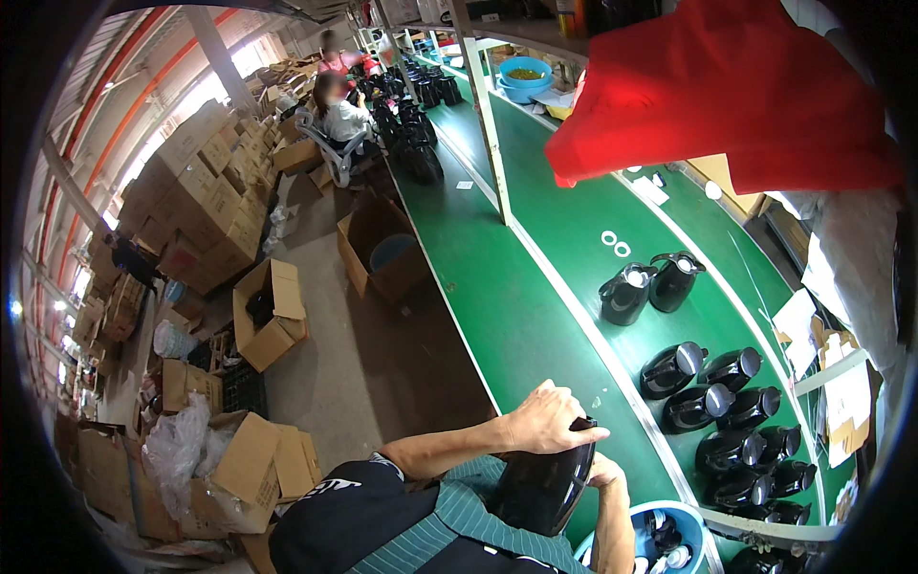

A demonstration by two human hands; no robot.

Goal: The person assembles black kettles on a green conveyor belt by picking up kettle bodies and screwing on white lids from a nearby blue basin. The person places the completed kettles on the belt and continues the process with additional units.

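Observation:
A glossy black jug [541,486] is held tilted close against my body, over the near edge of the green bench. My left hand [553,421] is closed over its upper end, the thumb stretched along the top. At the jug's right side, my right hand [604,471] grips near the upper end; its fingers are partly hidden behind the jug. Just beside my right forearm stands a light blue basin [703,531] with black and white small parts in it. Several similar black jugs [698,407] stand in rows on the bench to the right.
The green bench [516,316] runs away ahead, with a metal post [490,143] on it. Two white rings [616,243] lie near two more jugs [650,287]. Red cloth [717,105] hangs at upper right. Cardboard boxes [270,311] line the left floor; people sit farther along.

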